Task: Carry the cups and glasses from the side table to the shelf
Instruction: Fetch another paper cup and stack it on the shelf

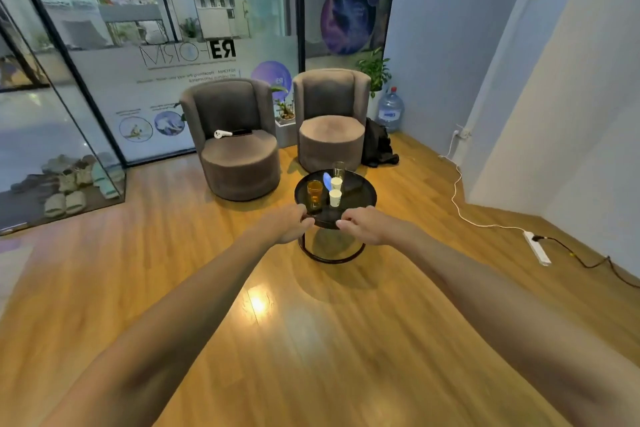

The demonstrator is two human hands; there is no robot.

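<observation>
A round black side table [363, 206] stands on the wood floor ahead of me. On it are a short glass of amber liquid [314, 189], a tall clear glass [338, 169] at the back, and two white paper cups [336, 183] [335, 198]. Both my arms stretch forward. My left hand [289, 224] and my right hand [362, 225] overlap the table's near rim in view, fingers loosely curled, with nothing seen in either. They look nearer to me than the table. No shelf for the cups is in sight.
Two grey armchairs [239, 149] [330, 125] stand behind the table, before a glass wall. A water jug [390, 109] and a black bag [377, 146] sit in the right corner. A power strip [536, 248] and its cable lie on the floor at right. Shoes [69, 184] lie at left.
</observation>
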